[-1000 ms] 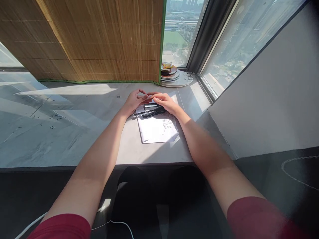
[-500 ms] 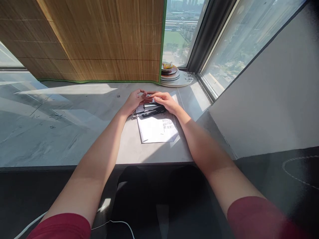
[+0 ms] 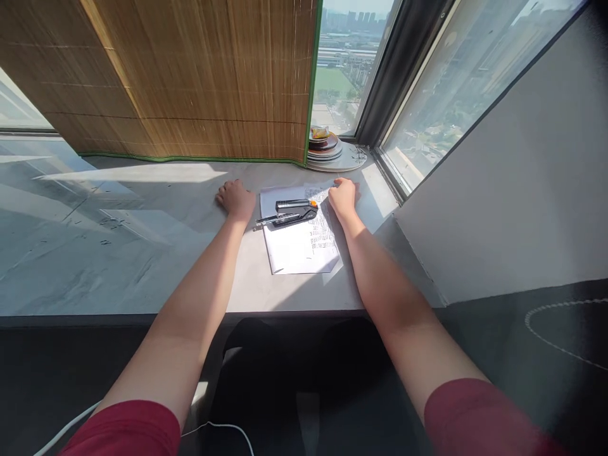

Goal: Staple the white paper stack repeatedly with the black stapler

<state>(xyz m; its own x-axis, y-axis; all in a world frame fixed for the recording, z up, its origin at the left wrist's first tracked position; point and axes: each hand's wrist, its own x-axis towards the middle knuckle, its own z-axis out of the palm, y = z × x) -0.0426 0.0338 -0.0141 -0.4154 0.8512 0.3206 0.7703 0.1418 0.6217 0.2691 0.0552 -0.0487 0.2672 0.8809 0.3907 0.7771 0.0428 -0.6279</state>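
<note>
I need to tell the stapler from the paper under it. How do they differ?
The stapler is mostly black with an orange patch at its right end; the paper is white with dark print.
The stapler is narrow and raised, the paper broad and flat.
The stapler lies across the paper, its left tip past the paper's left edge.
Both lie between the left hand and right hand.
</note>
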